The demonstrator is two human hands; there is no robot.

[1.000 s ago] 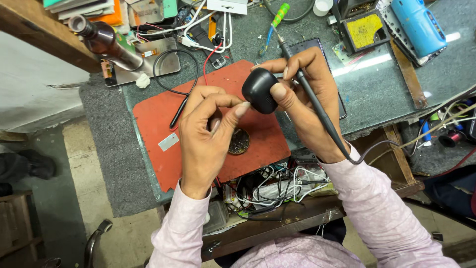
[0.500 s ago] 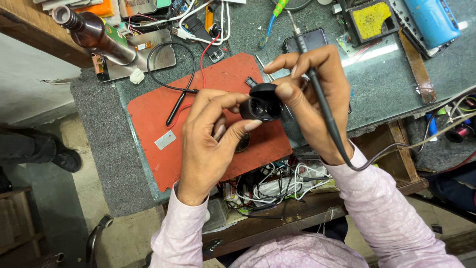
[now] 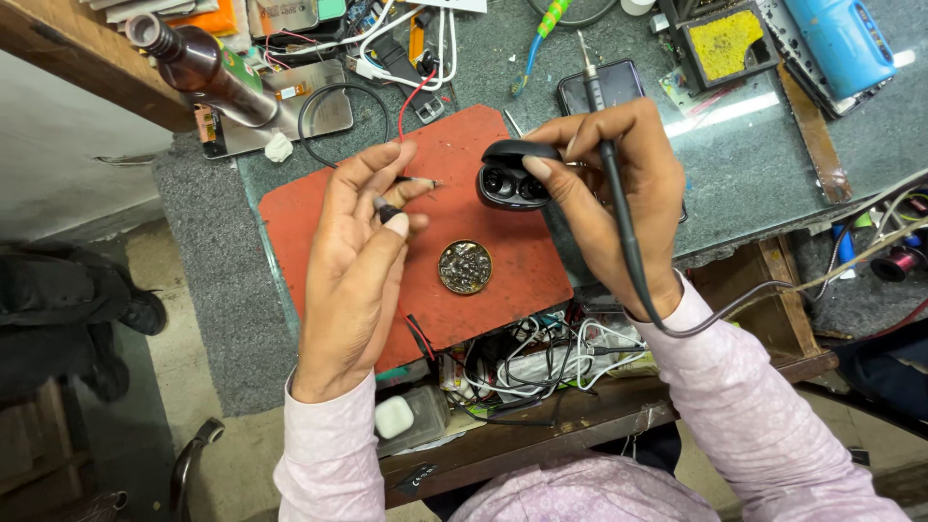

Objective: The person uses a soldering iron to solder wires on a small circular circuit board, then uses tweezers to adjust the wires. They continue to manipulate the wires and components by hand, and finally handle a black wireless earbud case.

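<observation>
Black, glossy earbud case [image 3: 512, 179], lid open, gripped with a soldering iron [image 3: 619, 208] by the right hand [image 3: 619, 208]; left hand [image 3: 362, 242] pinches a small earbud [image 3: 389, 214].

Place: an electronics repair workshop.
Evidence: a soldering iron [image 3: 619, 208], red work mat [image 3: 483, 280], phone [image 3: 601, 87] and bare circuit boards [image 3: 280, 111] crowded the bench [image 3: 735, 184]; tangled cables [image 3: 522, 362] hung at its near edge.
</observation>
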